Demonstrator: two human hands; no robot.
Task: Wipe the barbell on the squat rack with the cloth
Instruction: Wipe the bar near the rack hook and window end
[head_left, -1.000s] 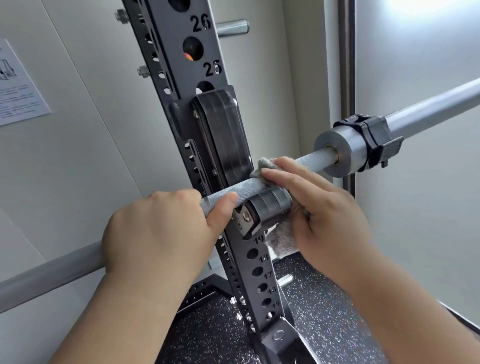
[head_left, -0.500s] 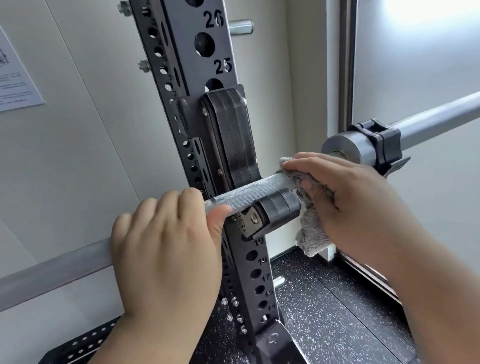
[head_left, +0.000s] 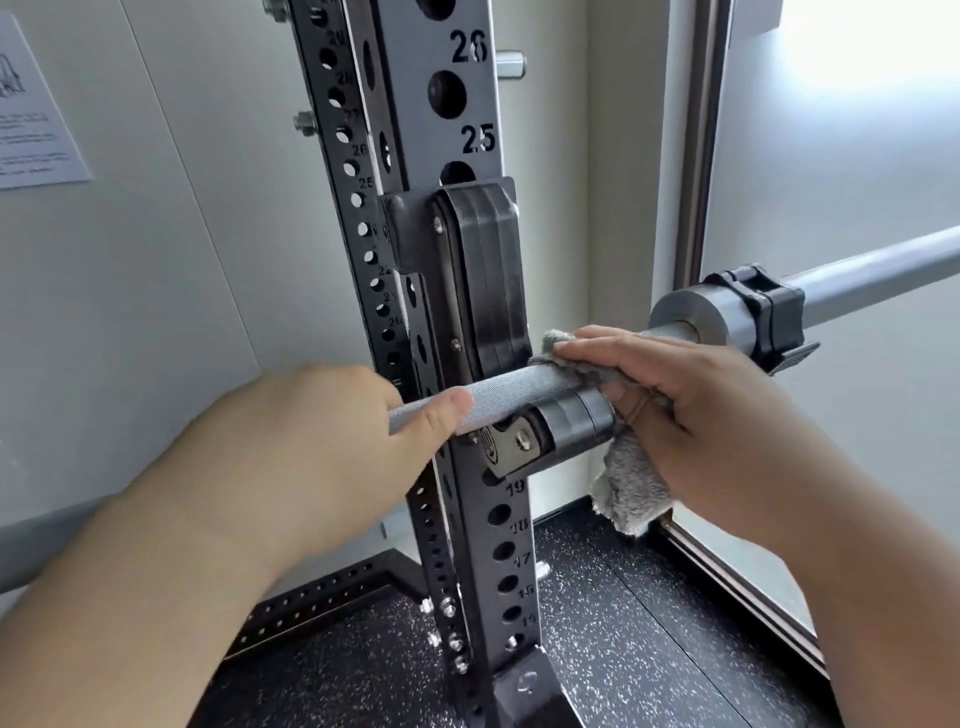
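Barbell (head_left: 519, 384) rests on the squat rack (head_left: 410, 104), its right end cut off by the frame edge. The blurred left hand (head_left: 311, 441) grips the knurled shaft and hides it there. The right hand (head_left: 691, 415) clasps the cloth (head_left: 631, 488) round the shaft, covering most of the cloth.

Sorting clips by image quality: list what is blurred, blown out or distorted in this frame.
Head view: left hand smeared by motion blur; right hand, cloth and barbell sharp; window at top right blown out white; rack upright leans, likely wide-angle distortion.
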